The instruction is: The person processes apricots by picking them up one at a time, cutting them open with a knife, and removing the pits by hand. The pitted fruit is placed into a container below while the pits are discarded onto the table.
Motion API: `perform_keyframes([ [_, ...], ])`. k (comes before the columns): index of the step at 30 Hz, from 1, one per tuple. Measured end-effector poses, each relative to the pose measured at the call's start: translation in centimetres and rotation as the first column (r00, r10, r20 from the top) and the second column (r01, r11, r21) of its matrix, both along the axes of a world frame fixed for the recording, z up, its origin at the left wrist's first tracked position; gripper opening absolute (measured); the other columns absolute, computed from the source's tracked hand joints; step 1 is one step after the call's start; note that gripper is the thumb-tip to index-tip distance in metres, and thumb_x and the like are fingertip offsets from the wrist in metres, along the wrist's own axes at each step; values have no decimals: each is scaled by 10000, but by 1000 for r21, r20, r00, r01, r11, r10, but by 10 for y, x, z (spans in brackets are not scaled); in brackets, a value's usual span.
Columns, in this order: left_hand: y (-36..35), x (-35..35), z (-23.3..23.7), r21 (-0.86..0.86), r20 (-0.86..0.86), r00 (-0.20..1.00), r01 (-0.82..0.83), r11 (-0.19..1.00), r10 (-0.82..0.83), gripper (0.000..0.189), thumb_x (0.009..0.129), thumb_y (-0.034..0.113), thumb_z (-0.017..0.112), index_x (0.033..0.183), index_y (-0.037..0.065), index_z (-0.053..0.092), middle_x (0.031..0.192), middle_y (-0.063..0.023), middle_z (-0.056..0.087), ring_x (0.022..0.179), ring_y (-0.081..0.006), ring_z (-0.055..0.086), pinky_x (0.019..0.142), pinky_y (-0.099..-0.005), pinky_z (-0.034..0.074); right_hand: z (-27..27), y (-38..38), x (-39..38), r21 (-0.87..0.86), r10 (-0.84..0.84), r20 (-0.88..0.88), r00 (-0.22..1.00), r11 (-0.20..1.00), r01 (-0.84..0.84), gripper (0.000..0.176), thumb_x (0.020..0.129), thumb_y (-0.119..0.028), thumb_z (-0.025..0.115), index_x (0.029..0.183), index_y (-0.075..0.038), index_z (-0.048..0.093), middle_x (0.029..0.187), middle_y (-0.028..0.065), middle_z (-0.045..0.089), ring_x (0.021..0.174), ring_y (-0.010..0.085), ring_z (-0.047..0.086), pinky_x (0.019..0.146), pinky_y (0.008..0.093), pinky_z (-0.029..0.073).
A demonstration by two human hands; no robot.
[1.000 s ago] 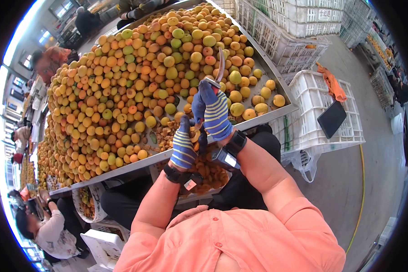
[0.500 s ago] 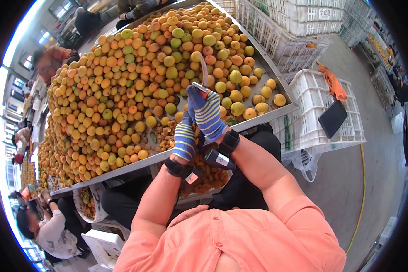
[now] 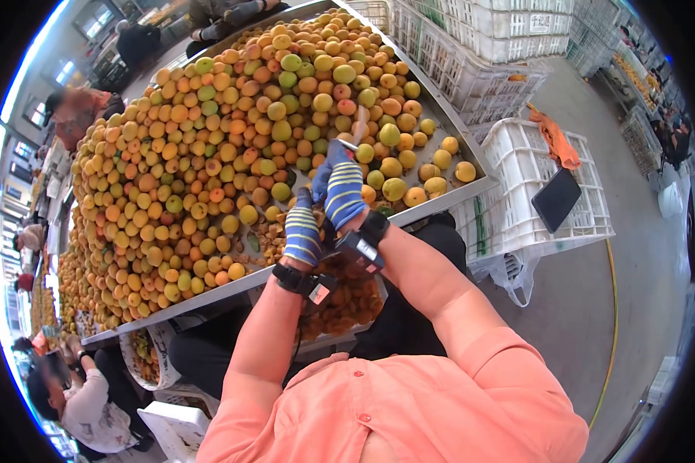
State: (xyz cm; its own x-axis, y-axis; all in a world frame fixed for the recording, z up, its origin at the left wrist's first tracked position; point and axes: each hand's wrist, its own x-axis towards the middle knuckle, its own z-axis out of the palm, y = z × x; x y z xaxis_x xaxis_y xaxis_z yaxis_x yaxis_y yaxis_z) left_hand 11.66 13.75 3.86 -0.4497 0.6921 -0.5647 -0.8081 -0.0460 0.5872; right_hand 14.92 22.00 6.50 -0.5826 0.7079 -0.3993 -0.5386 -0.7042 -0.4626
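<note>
My right hand [image 3: 343, 189], in a blue glove with yellow stripes, is closed on a small tool with a metal edge [image 3: 347, 145] and a bit of red. A pale, blurred strip [image 3: 361, 119] stands out beyond that tool, over the fruit. Close against it, my left hand [image 3: 303, 231] is closed in a matching glove; whatever its fingers hold is hidden. Both hands are above the near rim of a metal-edged table [image 3: 432, 207], which bears a big heap of apricots [image 3: 185, 177]. Orange scraps [image 3: 269, 238] lie beside my left hand.
Below my wrists, a container holds orange pieces [image 3: 340, 305]. On the right, a white crate [image 3: 517, 166] carries an orange cloth [image 3: 554, 139] and a dark tablet [image 3: 557, 199]. Stacked crates [image 3: 471, 69] stand behind. Another person [image 3: 93, 401] works at the lower left, near a white bucket [image 3: 158, 351].
The whole view has shifted slightly. My hands stay together at the table rim, while the pale strip beyond the tool looks shorter and straighter than before.
</note>
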Motion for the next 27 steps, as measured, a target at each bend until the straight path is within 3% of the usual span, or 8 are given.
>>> perform_keyframes([
  [3,3,-8,10,-35,-1,999,39,999,-39,373,924,461,480,904,112,609,730,-42,628,606,-194,602,535,-315,515,-25,17,-2,-217,-3,-456,890,970,-108,447,901,-355,559,573,-219,288,505,-82,188,405,102,187,392,290,214],
  [10,-7,-48,-25,90,-309,949,-27,996,54,220,875,231,543,979,37,545,799,-112,590,656,-247,614,538,-387,557,-17,29,-1,132,-129,-106,986,981,142,329,903,-341,568,680,-192,377,514,-83,248,394,63,247,360,248,262],
  [14,-23,-56,-11,204,-292,956,23,979,38,272,851,157,521,1088,24,506,872,-134,574,722,-261,612,580,-396,572,-18,34,-1,412,123,166,978,893,-182,274,863,-278,633,707,-118,474,539,-41,437,450,71,421,398,272,375],
  [17,-29,-55,2,182,-318,948,71,981,-10,237,848,121,522,1062,20,530,838,-112,589,692,-228,612,568,-351,564,-24,13,-13,853,-105,282,954,482,-199,246,819,-225,687,727,-55,535,594,-4,506,546,86,485,502,271,430],
  [20,-27,-63,4,19,-509,860,64,998,-45,185,846,102,548,1011,21,556,818,-87,603,630,-185,604,547,-297,544,-16,5,1,862,33,428,903,285,-419,248,791,-232,717,827,-15,603,669,65,599,604,115,516,589,295,459],
  [23,-23,-63,13,-205,-704,704,-72,976,-96,118,826,97,631,914,32,586,707,-35,592,551,-133,575,481,-251,485,-14,16,7,820,-151,567,810,201,-536,293,788,-273,716,841,-8,603,677,100,611,596,172,534,595,314,464],
  [24,-23,-62,14,-280,-786,601,-138,950,-144,115,822,99,648,897,35,588,680,-26,585,540,-125,569,468,-247,475,-8,19,13,799,-62,557,828,310,-515,337,785,-315,716,845,-4,601,670,118,596,590,237,538,596,333,464],
  [27,-28,-60,21,-260,-712,698,-169,951,-71,146,812,174,677,832,53,597,599,-14,569,480,-95,535,417,-236,418,-9,31,20,789,-204,606,769,283,-546,354,789,-330,717,837,-1,596,638,114,580,565,207,491,571,345,437],
])
